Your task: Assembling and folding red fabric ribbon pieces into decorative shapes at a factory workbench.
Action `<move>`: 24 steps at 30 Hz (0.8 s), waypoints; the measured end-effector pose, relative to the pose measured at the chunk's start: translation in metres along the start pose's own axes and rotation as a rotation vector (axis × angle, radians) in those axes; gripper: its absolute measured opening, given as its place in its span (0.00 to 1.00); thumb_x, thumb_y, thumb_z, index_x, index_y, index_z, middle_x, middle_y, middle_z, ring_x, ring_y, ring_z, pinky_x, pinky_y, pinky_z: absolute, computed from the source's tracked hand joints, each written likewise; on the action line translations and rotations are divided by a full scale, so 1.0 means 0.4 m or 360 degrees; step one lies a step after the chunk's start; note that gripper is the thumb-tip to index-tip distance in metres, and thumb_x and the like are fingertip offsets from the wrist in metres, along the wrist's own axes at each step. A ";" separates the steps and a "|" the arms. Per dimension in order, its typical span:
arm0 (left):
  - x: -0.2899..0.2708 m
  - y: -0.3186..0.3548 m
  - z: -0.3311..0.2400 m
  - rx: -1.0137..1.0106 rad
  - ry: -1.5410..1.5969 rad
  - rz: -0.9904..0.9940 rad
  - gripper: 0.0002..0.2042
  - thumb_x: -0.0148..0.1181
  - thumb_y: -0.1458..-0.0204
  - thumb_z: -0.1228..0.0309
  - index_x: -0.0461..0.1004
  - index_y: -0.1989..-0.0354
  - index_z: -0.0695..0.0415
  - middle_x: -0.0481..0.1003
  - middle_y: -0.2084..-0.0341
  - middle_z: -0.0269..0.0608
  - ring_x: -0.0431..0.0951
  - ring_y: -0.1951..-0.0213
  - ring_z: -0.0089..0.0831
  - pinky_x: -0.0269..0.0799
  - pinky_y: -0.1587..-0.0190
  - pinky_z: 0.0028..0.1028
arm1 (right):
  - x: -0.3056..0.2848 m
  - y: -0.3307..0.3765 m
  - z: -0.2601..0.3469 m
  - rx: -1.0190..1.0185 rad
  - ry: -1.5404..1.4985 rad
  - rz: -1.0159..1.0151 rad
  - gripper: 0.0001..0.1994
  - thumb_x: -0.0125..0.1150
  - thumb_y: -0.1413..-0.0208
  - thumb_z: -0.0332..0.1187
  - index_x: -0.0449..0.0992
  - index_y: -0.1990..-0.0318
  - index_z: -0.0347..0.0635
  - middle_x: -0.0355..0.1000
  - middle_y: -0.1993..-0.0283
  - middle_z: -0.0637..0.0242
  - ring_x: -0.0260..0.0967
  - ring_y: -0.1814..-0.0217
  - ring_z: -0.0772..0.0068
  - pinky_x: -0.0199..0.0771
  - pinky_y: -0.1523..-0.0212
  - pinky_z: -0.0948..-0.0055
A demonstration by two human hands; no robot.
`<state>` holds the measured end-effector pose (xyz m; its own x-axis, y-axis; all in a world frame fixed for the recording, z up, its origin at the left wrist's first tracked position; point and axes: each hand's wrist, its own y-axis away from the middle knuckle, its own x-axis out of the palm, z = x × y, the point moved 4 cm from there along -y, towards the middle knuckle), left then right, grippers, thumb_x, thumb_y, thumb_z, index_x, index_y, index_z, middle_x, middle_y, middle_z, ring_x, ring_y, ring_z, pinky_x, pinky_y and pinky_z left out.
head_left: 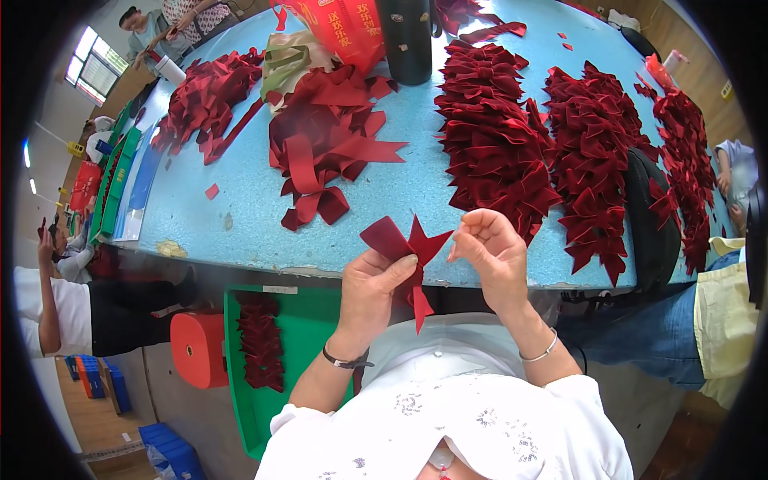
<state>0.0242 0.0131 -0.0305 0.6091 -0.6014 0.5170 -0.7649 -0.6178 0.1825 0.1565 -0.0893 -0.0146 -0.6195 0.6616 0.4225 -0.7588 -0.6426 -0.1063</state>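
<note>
My left hand [366, 290] pinches a dark red velvet ribbon bow [424, 240] at its middle, thumb across the knot. One loop points up and left, and the pointed tails spread up, right and down. To the right, my right hand [498, 258] is raised with thumb and forefinger pressed together, just off the bow's right tip. Whatever those fingertips hold, if anything, is too fine to make out. Beyond my hands, a loose pile of cut red ribbon strips [328, 152] lies on the blue table [208, 232].
Rows of finished bows [496, 136] fill the table's right side, by a black bag [650, 220]. A dark bottle [406, 40] and red bag [340, 32] stand at the back. Below left is a green tray [308, 320] holding bows, beside a red roll [200, 350]. People sit on both sides.
</note>
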 end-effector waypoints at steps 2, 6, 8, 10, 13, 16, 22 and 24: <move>0.001 0.000 -0.002 0.0006 0.0039 -0.0031 0.08 0.61 0.50 0.79 0.75 0.61 0.64 0.78 0.67 0.39 0.76 0.67 0.21 0.71 0.62 0.21 | 0.014 0.014 -0.002 0.0092 0.0000 0.0063 0.08 0.61 0.46 0.28 0.73 0.63 0.33 0.71 0.73 0.69 0.67 0.72 0.83 0.71 0.70 0.82; 0.022 0.003 0.003 -0.0020 -0.0019 0.0080 0.09 0.61 0.50 0.78 0.75 0.60 0.65 0.78 0.66 0.39 0.76 0.66 0.21 0.72 0.62 0.21 | 0.046 0.033 -0.020 0.0302 0.0018 0.0186 0.08 0.61 0.46 0.29 0.73 0.62 0.32 0.70 0.74 0.70 0.67 0.71 0.83 0.71 0.70 0.82; 0.023 0.003 0.008 -0.0023 -0.0078 0.0098 0.10 0.61 0.50 0.78 0.75 0.59 0.65 0.77 0.66 0.39 0.76 0.66 0.21 0.72 0.62 0.21 | 0.050 0.035 -0.028 0.0346 0.0066 0.0183 0.07 0.61 0.46 0.28 0.74 0.64 0.32 0.69 0.74 0.71 0.65 0.73 0.84 0.68 0.72 0.83; 0.024 0.003 0.013 -0.0025 -0.0197 0.0132 0.11 0.62 0.50 0.77 0.75 0.58 0.65 0.77 0.66 0.39 0.76 0.66 0.21 0.72 0.61 0.21 | 0.039 0.027 -0.032 0.0211 0.0198 0.0186 0.06 0.61 0.46 0.28 0.75 0.64 0.33 0.69 0.74 0.72 0.64 0.73 0.86 0.67 0.73 0.84; 0.030 0.003 0.010 -0.0030 -0.0219 0.0145 0.12 0.62 0.50 0.77 0.74 0.57 0.66 0.77 0.66 0.39 0.76 0.66 0.21 0.72 0.60 0.21 | 0.028 0.020 -0.042 -0.0061 0.0465 0.0187 0.05 0.61 0.46 0.27 0.76 0.66 0.34 0.68 0.74 0.74 0.63 0.74 0.88 0.64 0.75 0.86; 0.030 0.002 0.018 -0.0009 -0.0194 0.0128 0.12 0.62 0.50 0.77 0.74 0.57 0.66 0.77 0.66 0.39 0.76 0.66 0.22 0.73 0.60 0.22 | 0.031 0.026 -0.048 -0.0268 0.0544 0.0038 0.05 0.60 0.46 0.27 0.77 0.68 0.34 0.67 0.75 0.74 0.61 0.77 0.88 0.60 0.79 0.85; 0.032 -0.011 0.018 -0.0012 -0.0109 0.0163 0.11 0.61 0.50 0.77 0.74 0.58 0.66 0.77 0.66 0.40 0.76 0.66 0.23 0.73 0.60 0.22 | 0.031 0.026 -0.051 0.0060 0.0366 -0.0111 0.06 0.59 0.45 0.27 0.77 0.69 0.33 0.66 0.76 0.74 0.57 0.78 0.88 0.56 0.78 0.84; 0.034 -0.017 0.010 -0.0034 -0.0106 0.0188 0.11 0.62 0.50 0.77 0.75 0.59 0.66 0.77 0.67 0.40 0.76 0.66 0.23 0.73 0.60 0.23 | 0.027 0.022 -0.055 0.0149 0.0301 -0.0143 0.06 0.58 0.44 0.27 0.76 0.69 0.33 0.67 0.77 0.73 0.57 0.78 0.87 0.58 0.78 0.83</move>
<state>0.0384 0.0071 -0.0280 0.5264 -0.7022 0.4793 -0.8360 -0.5302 0.1414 0.1385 -0.0793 -0.0307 -0.5836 0.7728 0.2495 -0.7961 -0.6051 0.0121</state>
